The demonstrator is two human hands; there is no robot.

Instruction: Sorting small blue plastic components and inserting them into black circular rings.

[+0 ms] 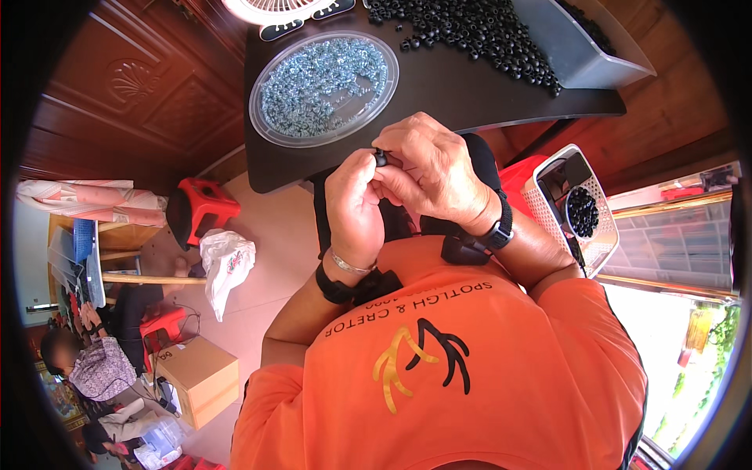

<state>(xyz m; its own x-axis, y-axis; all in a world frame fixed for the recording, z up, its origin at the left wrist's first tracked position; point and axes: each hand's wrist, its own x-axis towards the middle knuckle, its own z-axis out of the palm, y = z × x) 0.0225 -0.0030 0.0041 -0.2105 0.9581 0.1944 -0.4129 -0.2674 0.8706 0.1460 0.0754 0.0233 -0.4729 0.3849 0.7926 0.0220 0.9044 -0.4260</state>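
- Your left hand (352,207) and right hand (439,168) grips: both clamped on one black bead (381,159), off the table's (439,98) near edge.
- Unfinished: that bead.
- Left: black pile (478,35), far edge; tray (313,142), left edge.
- Done count: can't tell.

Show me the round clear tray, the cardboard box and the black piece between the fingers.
Clear tray (307,142), head view: lower rim.
Cardboard box (199,366), head view: top face.
Black piece (381,158), head view: visible middle.
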